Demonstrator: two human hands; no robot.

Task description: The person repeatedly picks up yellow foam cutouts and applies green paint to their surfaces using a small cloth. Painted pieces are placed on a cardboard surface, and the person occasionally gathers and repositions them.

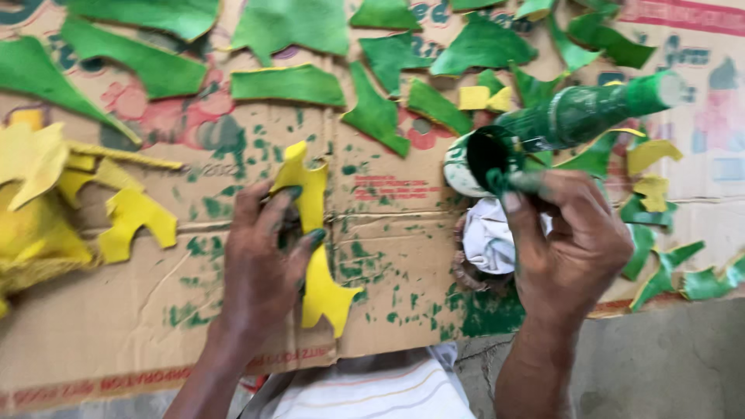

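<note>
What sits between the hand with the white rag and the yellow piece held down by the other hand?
Nothing visible does. Between the right hand with its white rag and the yellow piece under the left hand lies only paint-spattered cardboard. The green bottle lies farther back.

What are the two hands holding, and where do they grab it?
The left hand presses on the middle of a yellow cut-out piece. The right hand holds a white cloth wad; fingertips touch a green-stained bottle.

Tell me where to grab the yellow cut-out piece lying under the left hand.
Take the yellow cut-out piece by its bare lower lobe, coming from the near edge of the cardboard sheet. The left hand pins its middle, and that lobe lies flat and uncovered, probably clear of wet green paint.
</note>
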